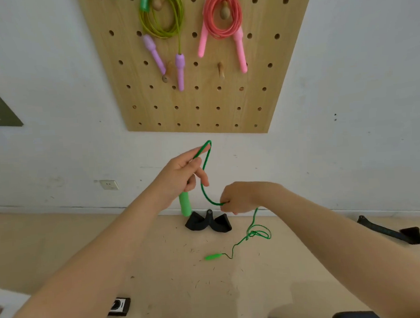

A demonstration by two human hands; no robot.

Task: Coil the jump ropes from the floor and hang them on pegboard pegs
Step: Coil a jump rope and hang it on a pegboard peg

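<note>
My left hand point(180, 172) grips one green handle point(185, 205) of the green jump rope point(206, 173), with a small loop sticking up past the fingers. My right hand point(240, 197) is closed on the cord a little lower right. The rest of the cord trails to the floor in a tangle point(258, 233), ending at the second green handle point(213, 257). On the wooden pegboard point(196, 106) hang a coiled yellow-green rope point(162, 18) with purple handles and a coiled pink rope point(222, 14). A bare wooden peg point(221, 70) sticks out beside the pink handles.
A black folded object point(207, 223) lies on the floor against the wall under my hands. Another black strap-like item point(390, 232) lies at the right. A wall socket point(109, 184) is at the left. Small dark devices point(119, 306) sit on the near floor.
</note>
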